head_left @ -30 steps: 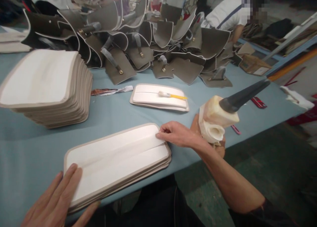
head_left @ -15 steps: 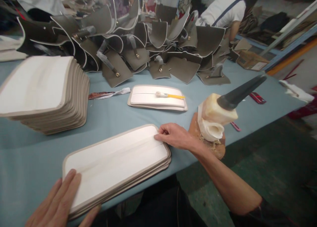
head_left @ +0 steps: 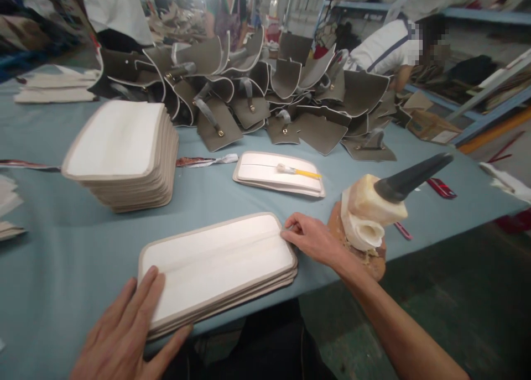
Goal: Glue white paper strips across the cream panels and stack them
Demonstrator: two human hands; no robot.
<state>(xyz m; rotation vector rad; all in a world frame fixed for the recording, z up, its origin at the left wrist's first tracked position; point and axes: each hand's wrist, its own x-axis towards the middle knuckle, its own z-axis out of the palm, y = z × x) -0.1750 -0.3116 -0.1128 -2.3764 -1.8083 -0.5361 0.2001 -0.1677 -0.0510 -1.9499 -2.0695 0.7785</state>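
Observation:
A low stack of long white panels with beige edges lies near the table's front edge. My left hand rests on its left end, fingers spread and thumb along the front side. At the right end, my right hand has thumb and index finger drawn together at the top panel's edge; whether anything is between them is too small to tell. Behind the stack, a brush with a yellow handle lies on smaller white panels. Right of my right hand stands a pale block-shaped container with a dark handle.
A tall stack of white panels stands at the left on the blue-green table. Grey-brown curved pieces are heaped across the back. A red object lies at the right. A person in white bends over behind the table.
The view has shifted, showing more of the table's left side and background. Both hands remain at the same ends of the stack; my right fingertips are now closer to the panel's outer edge.

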